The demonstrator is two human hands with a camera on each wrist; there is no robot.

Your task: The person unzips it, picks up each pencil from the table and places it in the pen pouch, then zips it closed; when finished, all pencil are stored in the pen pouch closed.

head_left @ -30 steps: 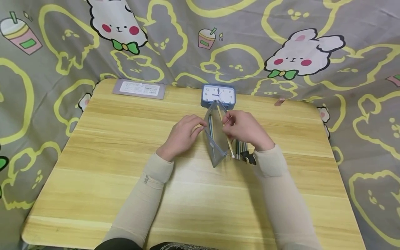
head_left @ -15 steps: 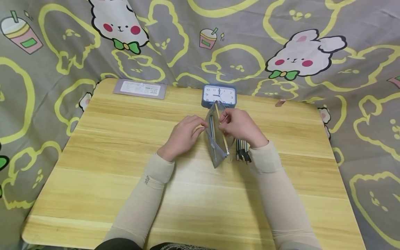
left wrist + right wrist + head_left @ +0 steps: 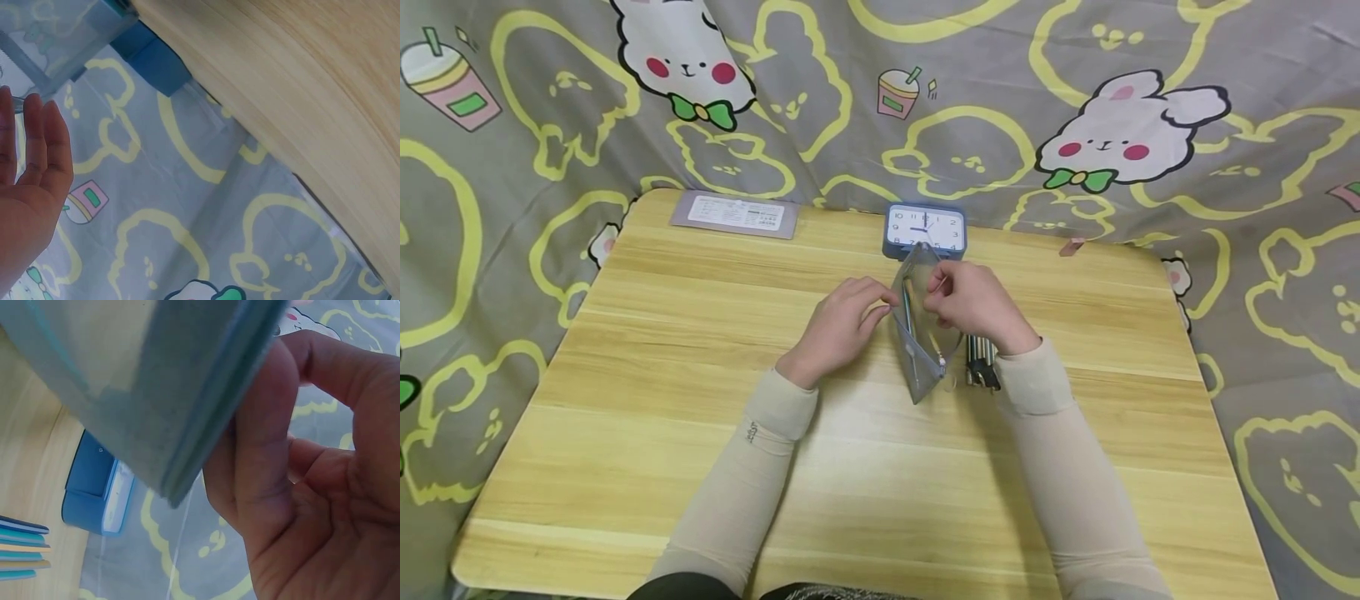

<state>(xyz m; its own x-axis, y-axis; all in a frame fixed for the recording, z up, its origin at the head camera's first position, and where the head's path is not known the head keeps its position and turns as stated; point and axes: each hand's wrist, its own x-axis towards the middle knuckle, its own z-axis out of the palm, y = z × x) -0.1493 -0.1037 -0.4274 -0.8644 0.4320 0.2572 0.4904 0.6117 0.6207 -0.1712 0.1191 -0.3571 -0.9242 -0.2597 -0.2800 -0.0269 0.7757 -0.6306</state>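
Note:
A grey see-through zip pouch [image 3: 913, 367] stands open on the table, its mouth spread upward. My left hand [image 3: 838, 329] pinches the left rim between thumb and fingertips; in the left wrist view the fingers [image 3: 55, 144] reach up to the pouch's edge. My right hand [image 3: 973, 304] has curled fingers at the right rim, which runs right along them in the right wrist view. Inside lie a blue pencil [image 3: 907, 308] and a yellowish pencil [image 3: 937, 348], the latter's upper part hidden. Several striped pencils [image 3: 979, 346] lie beside the pouch, partly under my right wrist.
Directly behind the pouch stands a blue alarm clock [image 3: 925, 227]. At the back left lies a flat mauve box with a white label [image 3: 733, 213]. A small pinkish block [image 3: 1071, 246] sits near the back right edge. A patterned curtain [image 3: 835, 100] borders the table.
The yellowish pencil, earlier in my right fingers along the right rim, has moved left and down into the pouch. My right hand has shifted slightly left; my left hand has stayed put.

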